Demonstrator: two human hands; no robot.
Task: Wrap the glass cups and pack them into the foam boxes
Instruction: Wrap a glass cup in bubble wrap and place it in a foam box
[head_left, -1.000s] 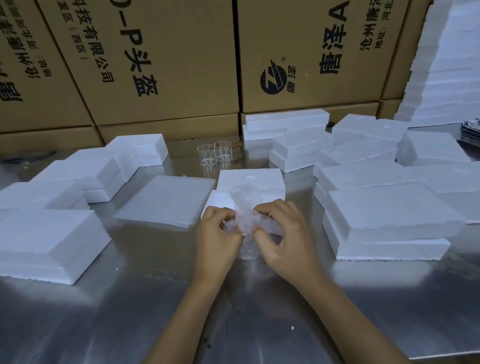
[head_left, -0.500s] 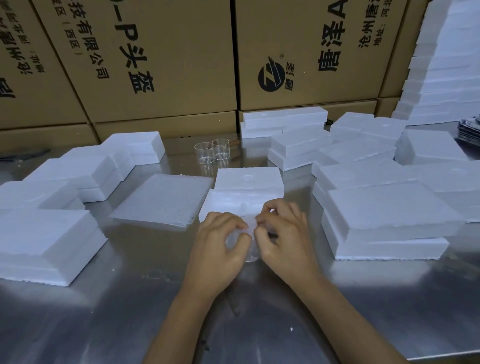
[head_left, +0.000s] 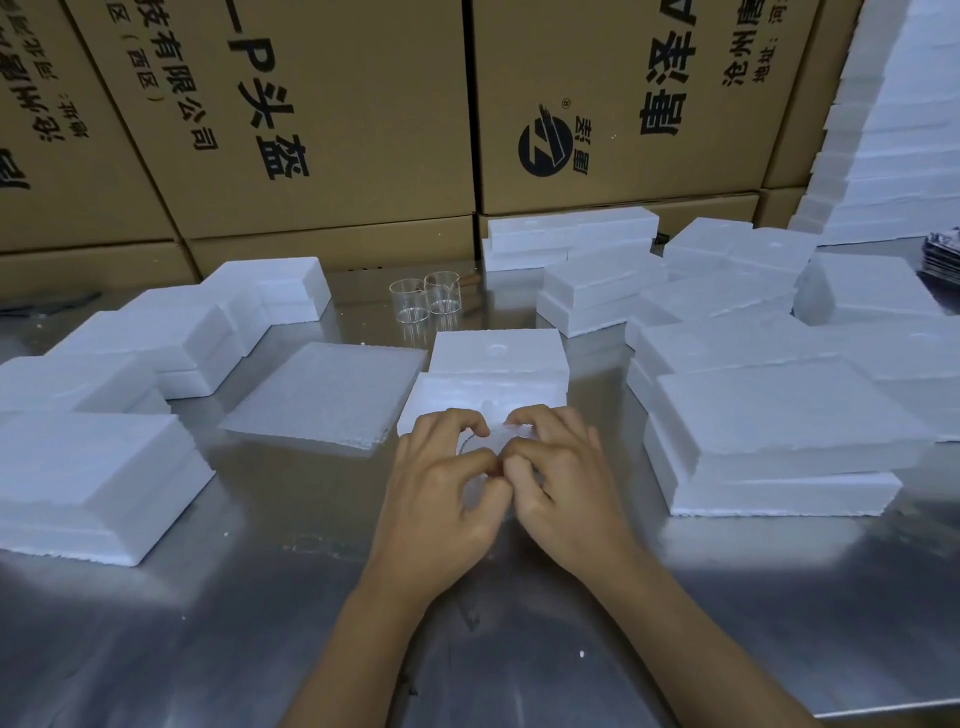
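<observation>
A glass cup wrapped in bubble wrap (head_left: 485, 447) lies between my two hands on the steel table. My left hand (head_left: 441, 483) curls round its left side and my right hand (head_left: 561, 483) pinches the wrap from the right; most of the bundle is hidden by my fingers. Just beyond it an open foam box (head_left: 467, 392) sits with its lid (head_left: 498, 353) behind it. Two bare glass cups (head_left: 426, 299) stand upright farther back. A flat sheet of bubble wrap (head_left: 327, 395) lies left of the open box.
Closed white foam boxes are stacked on the left (head_left: 93, 467) and right (head_left: 769, 436) and along the back (head_left: 571, 239). Brown cardboard cartons (head_left: 322, 130) form a wall behind the table (head_left: 208, 623). A tall foam stack (head_left: 893, 130) rises at far right.
The loose tail of wrap that stood up above my hands a second ago has been folded down. Both hands have closed in tighter around the bundle.
</observation>
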